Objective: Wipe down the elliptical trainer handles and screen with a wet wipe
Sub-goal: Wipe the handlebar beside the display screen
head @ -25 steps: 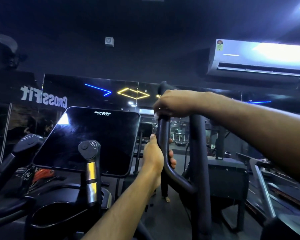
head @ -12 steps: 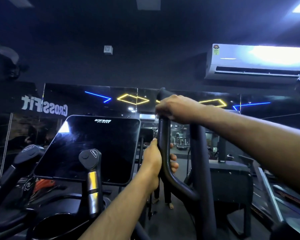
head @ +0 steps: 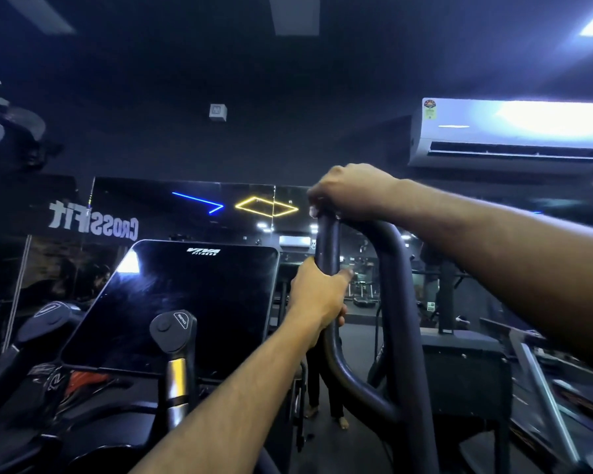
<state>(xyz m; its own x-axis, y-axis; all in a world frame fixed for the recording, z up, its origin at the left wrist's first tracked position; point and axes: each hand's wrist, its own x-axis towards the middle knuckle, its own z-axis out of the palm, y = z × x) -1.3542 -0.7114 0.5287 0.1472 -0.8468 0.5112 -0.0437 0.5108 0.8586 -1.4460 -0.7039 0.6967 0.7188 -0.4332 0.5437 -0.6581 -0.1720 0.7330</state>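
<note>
Head view: the right hand (head: 350, 191) curls over the top of the black loop handle (head: 396, 302), a scrap of white wipe (head: 313, 211) beneath its fingers. The left hand (head: 317, 295) grips the handle's inner bar lower down. The dark screen (head: 185, 302) stands to the left.

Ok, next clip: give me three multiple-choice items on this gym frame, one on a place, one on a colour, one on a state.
1. Where is the right hand?
A. at the top of the tall loop handle
B. on the screen
C. on the short grip

2. What colour is the diamond-shaped light?
A. red
B. yellow
C. green

3. What state is the console screen in?
A. showing a workout
B. cracked
C. dark

Key:
1 A, its fingers curl over the handle's top, above the left hand, which grips the same bar.
2 B, a yellow outline glows beside the blue line.
3 C, only reflections and the logo show.
</note>
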